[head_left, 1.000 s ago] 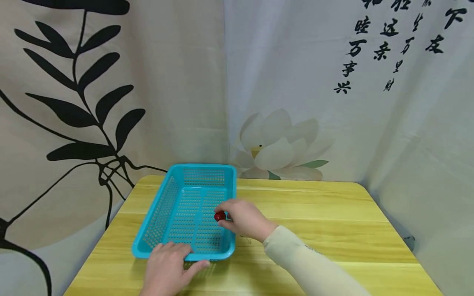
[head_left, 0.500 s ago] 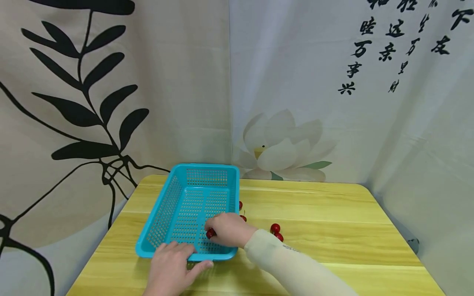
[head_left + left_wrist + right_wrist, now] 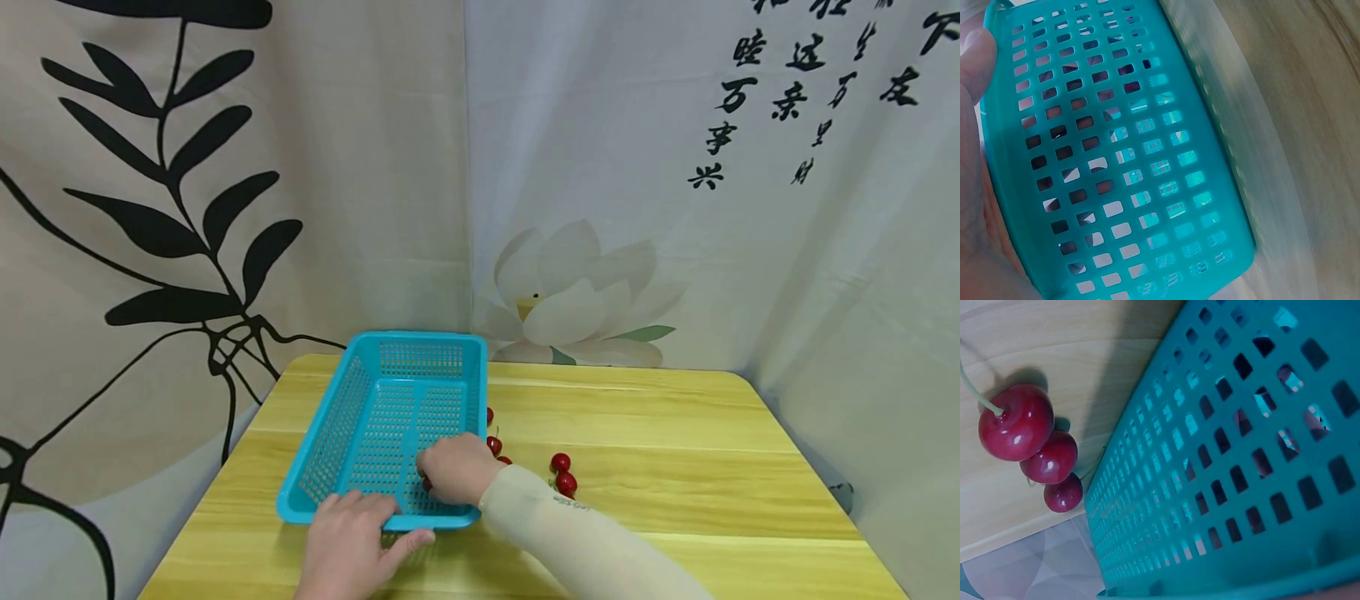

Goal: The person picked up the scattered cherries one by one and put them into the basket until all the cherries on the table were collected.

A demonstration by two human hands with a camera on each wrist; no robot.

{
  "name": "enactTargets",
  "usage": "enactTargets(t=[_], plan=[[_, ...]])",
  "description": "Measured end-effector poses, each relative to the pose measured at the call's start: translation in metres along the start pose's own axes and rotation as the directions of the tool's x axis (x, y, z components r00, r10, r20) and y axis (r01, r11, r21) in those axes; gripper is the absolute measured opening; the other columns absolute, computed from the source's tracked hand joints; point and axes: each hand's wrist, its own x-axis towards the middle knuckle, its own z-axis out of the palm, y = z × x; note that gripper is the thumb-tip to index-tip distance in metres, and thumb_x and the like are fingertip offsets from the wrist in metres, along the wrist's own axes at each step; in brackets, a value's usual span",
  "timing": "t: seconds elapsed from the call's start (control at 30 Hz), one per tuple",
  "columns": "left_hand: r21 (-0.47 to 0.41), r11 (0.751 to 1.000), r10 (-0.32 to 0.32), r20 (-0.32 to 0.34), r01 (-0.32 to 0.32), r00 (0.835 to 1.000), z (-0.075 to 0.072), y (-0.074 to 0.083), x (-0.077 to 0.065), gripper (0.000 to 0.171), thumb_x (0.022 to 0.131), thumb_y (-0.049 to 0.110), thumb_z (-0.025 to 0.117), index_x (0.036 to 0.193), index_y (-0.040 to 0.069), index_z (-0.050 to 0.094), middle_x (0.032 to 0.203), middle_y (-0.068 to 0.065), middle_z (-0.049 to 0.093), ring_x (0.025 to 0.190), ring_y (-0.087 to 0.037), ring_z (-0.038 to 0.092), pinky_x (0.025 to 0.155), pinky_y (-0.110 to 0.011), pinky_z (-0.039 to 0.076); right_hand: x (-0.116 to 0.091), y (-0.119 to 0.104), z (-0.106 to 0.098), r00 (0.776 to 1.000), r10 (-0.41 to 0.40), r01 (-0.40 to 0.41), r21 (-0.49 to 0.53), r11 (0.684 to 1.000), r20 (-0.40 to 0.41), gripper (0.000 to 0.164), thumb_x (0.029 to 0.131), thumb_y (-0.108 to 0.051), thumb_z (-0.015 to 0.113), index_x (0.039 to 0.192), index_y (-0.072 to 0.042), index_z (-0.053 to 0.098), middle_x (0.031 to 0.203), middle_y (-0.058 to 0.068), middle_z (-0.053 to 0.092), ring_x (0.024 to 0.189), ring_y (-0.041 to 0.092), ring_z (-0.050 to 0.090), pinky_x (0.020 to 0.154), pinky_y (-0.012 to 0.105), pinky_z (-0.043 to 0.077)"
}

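Observation:
A blue perforated plastic basket [image 3: 405, 400] stands on the wooden table. My left hand [image 3: 348, 542] grips its front rim, fingers over the edge and thumb outside; the left wrist view shows that hand [image 3: 975, 156] against the basket's side [image 3: 1110, 162]. Inside the basket's front right part, my right hand [image 3: 459, 468] pinches a dark red cherry [image 3: 427, 483], mostly hidden by the fingers. Beyond the basket wall [image 3: 1235, 462], the right wrist view shows a stemmed cherry [image 3: 1017, 422] with two smaller-looking ones in a row.
On the table [image 3: 675, 467], right of the basket, lie several loose cherries: a pair [image 3: 566, 483] beyond the right forearm and others [image 3: 494, 445] close against the basket's right side. A printed curtain [image 3: 360, 167] hangs behind the table.
Carrying the cherry, my right hand has come over the basket's right rim and down into its front right part. Loose cherries formerly behind the arm now show. The left hand stays on the rim.

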Motion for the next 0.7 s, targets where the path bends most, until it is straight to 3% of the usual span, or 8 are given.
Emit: enactTargets(t=[0.3, 0.57, 0.7], plan=[[0.006, 1.0, -0.007, -0.016, 0.007, 1.0, 0.0008, 0.0, -0.0004, 0.059, 0.076, 0.083, 0.055, 0.068, 0.025, 0.062, 0.068, 0.009, 0.062, 0.067, -0.016, 0.055, 0.059, -0.036, 0.038, 0.0008, -0.0047, -0.0016, 0.999, 0.026, -0.025, -0.042, 0.999, 0.029, 0.013, 0.09, -0.036, 0.072, 0.082, -0.028, 0.066, 0.068, -0.009, 0.063, 0.057, 0.007, 0.052, 0.059, 0.03, 0.052], [-0.005, 1.0, 0.003, -0.029, -0.004, 1.0, 0.0024, -0.0007, -0.0009, 0.051, 0.071, 0.076, 0.068, 0.067, 0.025, 0.061, 0.066, 0.009, 0.06, 0.064, -0.016, 0.054, 0.058, -0.036, 0.038, 0.0, -0.006, 0.0001, 1.0, 0.02, -0.019, -0.105, 0.994, 0.01, 0.02, 0.093, -0.036, 0.068, 0.077, -0.025, 0.062, 0.064, -0.007, 0.061, 0.054, 0.007, 0.051, 0.058, 0.031, 0.054], [-0.004, 1.0, -0.004, -0.012, 0.004, 1.0, 0.0021, -0.0007, -0.0012, 0.053, 0.073, 0.078, 0.064, 0.068, 0.025, 0.061, 0.067, 0.01, 0.06, 0.065, -0.015, 0.054, 0.059, -0.036, 0.039, 0.0009, -0.0053, 0.0039, 1.0, 0.014, -0.015, -0.119, 0.993, -0.005, 0.02, 0.093, -0.036, 0.068, 0.076, -0.026, 0.062, 0.064, -0.007, 0.061, 0.054, 0.007, 0.051, 0.059, 0.032, 0.054]])
